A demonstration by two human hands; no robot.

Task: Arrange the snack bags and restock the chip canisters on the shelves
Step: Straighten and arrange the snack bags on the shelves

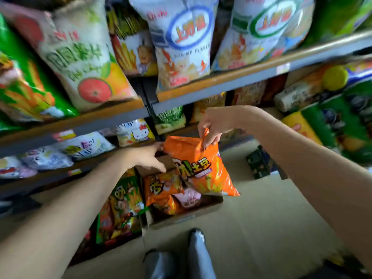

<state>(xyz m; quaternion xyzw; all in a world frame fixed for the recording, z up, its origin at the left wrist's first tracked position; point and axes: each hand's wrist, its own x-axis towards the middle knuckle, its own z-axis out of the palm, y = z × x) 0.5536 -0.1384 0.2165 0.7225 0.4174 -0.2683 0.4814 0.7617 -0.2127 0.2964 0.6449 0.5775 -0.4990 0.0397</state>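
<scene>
My right hand (211,125) pinches the top edge of an orange snack bag (203,168), which hangs above an open cardboard box (185,216) on the floor. More orange bags (161,188) lie inside that box. My left hand (149,156) reaches toward the hanging bag's left upper corner with fingers stretched out, its fingertips at the bag's edge. Large snack bags (181,37) fill the upper shelf. Green chip canisters (332,127) lie stacked at the right.
A grey shelf rail with an orange edge (231,83) crosses the view. Small Hello Kitty bags (134,131) sit on the lower shelf. Green snack bags (120,208) stand left of the box. A dark green carton (259,162) rests on the tan floor. My shoes (177,256) are below.
</scene>
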